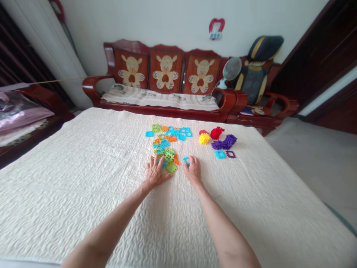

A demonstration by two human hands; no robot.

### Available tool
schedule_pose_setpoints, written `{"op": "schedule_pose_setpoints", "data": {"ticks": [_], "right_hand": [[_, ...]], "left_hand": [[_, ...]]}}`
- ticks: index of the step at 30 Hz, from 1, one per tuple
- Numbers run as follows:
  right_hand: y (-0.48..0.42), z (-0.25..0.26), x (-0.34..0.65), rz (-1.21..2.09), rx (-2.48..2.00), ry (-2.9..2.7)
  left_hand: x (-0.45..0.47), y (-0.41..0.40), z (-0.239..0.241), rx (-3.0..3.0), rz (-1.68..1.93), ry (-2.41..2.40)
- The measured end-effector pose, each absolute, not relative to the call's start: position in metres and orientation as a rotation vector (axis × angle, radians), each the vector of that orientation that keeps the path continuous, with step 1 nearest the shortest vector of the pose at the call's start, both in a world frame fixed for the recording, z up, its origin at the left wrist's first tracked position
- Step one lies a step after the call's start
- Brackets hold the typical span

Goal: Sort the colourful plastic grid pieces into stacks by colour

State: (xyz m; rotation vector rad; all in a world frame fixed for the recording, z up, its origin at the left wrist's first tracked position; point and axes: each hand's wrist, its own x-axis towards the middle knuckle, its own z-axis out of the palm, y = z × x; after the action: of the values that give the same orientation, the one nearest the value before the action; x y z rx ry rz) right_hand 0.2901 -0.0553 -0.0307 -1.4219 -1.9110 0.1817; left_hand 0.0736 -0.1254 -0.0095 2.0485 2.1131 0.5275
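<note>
My left hand (155, 172) lies with spread fingers at the near edge of a loose heap of interlocking plastic tiles in green, blue and orange. Near its thumb is a green tile (171, 168), with an orange triangular tile (176, 159) just beyond. My right hand (193, 169) has its thumb and fingers closed round a blue tile (186, 160), low over the cloth. To its right lie a blue square frame tile (220, 154) and a purple frame tile (230, 154). The heap's blue tiles (185, 132) reach toward the back.
Purple tiles (224, 142), red tiles (217, 133) and a yellow pile (204, 139) sit at the right of the quilted white cloth (83, 178). Behind the table stands a wooden sofa (156, 108) with bear cushions. A small fan (232, 69) stands at the sofa's right end.
</note>
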Motion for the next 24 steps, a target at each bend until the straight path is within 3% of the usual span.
{"op": "schedule_pose_setpoints", "data": {"ticks": [13,24], "right_hand": [[-0.051,-0.051,0.292,0.095,-1.350,-1.883],[-0.052,-0.049,0.290,0.117,-1.328,-1.874]], "left_hand": [[0.091,-0.024,0.000,1.940,0.631,2.276],[0.070,-0.067,-0.009,1.884,0.583,2.323]]}}
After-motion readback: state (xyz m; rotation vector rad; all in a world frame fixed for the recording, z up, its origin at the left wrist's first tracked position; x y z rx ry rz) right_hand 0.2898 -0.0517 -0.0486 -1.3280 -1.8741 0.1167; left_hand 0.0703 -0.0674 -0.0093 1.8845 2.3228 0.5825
